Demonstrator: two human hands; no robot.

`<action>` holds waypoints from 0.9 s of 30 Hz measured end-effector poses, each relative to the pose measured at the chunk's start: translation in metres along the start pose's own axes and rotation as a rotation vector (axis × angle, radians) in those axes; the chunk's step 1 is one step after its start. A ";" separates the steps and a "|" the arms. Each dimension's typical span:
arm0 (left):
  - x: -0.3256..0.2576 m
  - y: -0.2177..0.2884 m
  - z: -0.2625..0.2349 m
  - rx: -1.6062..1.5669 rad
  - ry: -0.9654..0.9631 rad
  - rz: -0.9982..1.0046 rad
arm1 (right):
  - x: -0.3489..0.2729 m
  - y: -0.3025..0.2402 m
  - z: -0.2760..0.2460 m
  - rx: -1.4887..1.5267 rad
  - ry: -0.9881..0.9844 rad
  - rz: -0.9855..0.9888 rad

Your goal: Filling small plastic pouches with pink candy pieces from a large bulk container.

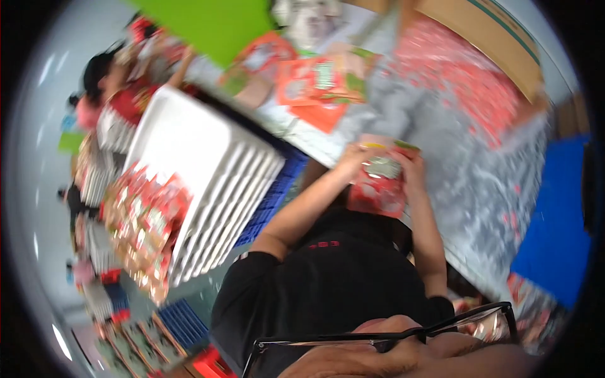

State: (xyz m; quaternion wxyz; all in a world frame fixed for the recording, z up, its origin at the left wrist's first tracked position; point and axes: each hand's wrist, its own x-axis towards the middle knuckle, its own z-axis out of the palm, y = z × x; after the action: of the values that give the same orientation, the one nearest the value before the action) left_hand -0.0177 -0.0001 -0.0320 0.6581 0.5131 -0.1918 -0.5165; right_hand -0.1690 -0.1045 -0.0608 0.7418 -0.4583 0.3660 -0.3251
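Observation:
A red and pink pouch (380, 186) with a pale window hangs upright in front of my black shirt. My left hand (354, 157) pinches its upper left corner, and my right hand (411, 167) grips the upper right edge beside a green patch. Red pieces seem to show in the lower part of the pouch, though blur hides the detail. Just beyond my hands, several flat orange and green pouches (321, 79) lie overlapping on the table. To the right of my right hand spreads a crumpled clear plastic sheet (466, 176).
A stack of white trays (236, 189) stands at my left, with filled red packets (148, 214) on top and a blue crate (277, 192) below. Small red pieces (460, 82) lie by a cardboard box (498, 31) at the far right. Other people (120, 88) work at the far left.

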 end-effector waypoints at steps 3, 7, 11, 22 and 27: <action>0.003 -0.014 0.001 0.068 0.012 -0.080 | -0.011 -0.014 -0.002 0.001 -0.029 -0.037; -0.009 -0.009 -0.013 -0.114 -0.089 0.060 | 0.007 0.005 -0.029 0.197 -0.168 0.085; -0.054 0.045 -0.011 -0.113 -0.019 0.132 | 0.027 0.014 0.001 0.160 -0.245 0.102; -0.200 0.260 -0.302 0.286 1.260 1.016 | 0.028 -0.028 -0.005 -0.041 -0.267 0.084; -0.287 0.277 -0.457 0.915 2.351 0.832 | 0.031 -0.010 -0.045 -0.095 -0.251 0.138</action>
State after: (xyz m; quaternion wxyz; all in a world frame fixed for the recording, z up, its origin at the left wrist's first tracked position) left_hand 0.3607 0.4533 0.1072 0.3084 0.7286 0.1906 0.5811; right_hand -0.1921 -0.1535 -0.0731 0.7797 -0.5040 0.3158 -0.1957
